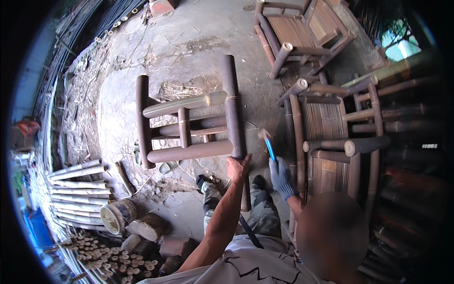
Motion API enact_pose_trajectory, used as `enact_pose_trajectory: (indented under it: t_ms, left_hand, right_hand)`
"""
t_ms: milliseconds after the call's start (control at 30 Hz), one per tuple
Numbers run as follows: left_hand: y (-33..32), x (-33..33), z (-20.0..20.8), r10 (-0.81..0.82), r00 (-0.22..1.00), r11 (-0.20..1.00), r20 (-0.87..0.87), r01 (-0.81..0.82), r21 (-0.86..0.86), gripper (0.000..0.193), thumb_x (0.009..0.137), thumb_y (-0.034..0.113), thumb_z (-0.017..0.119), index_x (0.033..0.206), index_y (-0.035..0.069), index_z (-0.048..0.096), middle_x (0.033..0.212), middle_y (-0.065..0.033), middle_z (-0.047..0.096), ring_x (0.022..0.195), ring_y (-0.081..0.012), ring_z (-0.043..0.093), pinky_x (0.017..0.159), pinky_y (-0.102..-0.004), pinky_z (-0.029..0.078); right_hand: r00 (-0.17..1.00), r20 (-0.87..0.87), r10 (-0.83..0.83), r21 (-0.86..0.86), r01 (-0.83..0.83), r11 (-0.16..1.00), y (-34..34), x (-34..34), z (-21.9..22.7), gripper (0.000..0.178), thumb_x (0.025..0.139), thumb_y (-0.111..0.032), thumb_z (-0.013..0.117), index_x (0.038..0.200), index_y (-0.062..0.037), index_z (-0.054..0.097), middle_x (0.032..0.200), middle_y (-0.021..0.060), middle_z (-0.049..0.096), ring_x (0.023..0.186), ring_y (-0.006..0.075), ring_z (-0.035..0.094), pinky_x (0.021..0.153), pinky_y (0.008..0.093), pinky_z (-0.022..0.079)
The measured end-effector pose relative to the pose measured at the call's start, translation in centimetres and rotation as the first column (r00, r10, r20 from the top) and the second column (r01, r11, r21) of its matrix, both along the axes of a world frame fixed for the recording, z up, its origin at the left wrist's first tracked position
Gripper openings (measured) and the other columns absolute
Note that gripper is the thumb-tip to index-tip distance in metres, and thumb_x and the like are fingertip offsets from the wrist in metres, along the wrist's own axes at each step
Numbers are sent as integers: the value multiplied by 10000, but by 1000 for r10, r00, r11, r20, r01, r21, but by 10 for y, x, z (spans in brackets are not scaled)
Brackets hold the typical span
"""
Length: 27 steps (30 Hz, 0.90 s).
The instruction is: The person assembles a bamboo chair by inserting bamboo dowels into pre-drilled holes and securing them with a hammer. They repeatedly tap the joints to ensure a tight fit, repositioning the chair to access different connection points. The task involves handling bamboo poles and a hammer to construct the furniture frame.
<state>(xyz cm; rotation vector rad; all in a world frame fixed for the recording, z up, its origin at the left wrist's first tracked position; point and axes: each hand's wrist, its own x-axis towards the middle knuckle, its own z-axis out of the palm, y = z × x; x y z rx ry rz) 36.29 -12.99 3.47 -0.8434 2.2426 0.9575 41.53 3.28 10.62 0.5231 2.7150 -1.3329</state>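
A dark brown bamboo frame (189, 150), built of thick poles joined by crossrails, stands in the middle of the view. My bare left hand (239, 168) closes round its right-hand pole, close to where the near rail meets it. To the right, my right hand (282, 180) wears a grey knitted glove and grips a hammer (270, 148) by its blue handle. The hammer's head is up and apart from the frame, a little to the right of the pole. Some of the frame's lower parts are hidden behind its rails.
Bamboo chairs with slatted seats (324, 120) stand along the right, and another chair (286, 31) at the far right. Pale bamboo poles (80, 194), a dirty white bucket (118, 215), cut bamboo ends (113, 258) and bricks (177, 247) lie at the near left. Sandals (165, 168) rest beneath the frame.
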Motion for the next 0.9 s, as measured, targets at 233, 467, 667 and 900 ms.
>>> enact_pose_trajectory:
  t_ms: [233,467,667,900]
  left_hand:
    - [29,-11,3,28,1000,963,11,-24,-268,868,626,632,740,1158,-15,512,1068,-268,655,1020,-417,637,872,-487,501]
    - [36,-16,-2,29,999,942,46,-12,-335,892,619,659,724,1153,-28,527,1044,-275,658,999,-423,643,858,-490,504]
    - [41,-22,-2,22,998,939,54,-2,-345,903,623,671,713,1159,-31,528,1062,-277,654,1003,-423,642,860,-491,503]
    - [38,-25,7,46,995,960,90,-19,-278,921,612,619,738,1207,-39,492,1079,-285,649,1051,-425,627,907,-494,490]
  right_hand:
    - [983,-40,180,68,-177,982,-6,-149,-20,308,998,-337,467,909,-53,547,635,250,587,606,442,602,508,515,454]
    - [959,125,255,160,-273,949,5,-187,-60,310,973,-356,514,833,-81,547,619,192,594,573,405,611,472,483,462]
    - [956,-207,210,134,-185,974,3,-179,-47,364,958,-398,526,767,-89,544,549,170,566,507,369,599,442,461,463]
    - [988,29,151,147,-154,977,-18,-164,-41,402,947,-449,525,775,-87,559,584,195,603,551,392,629,469,499,472]
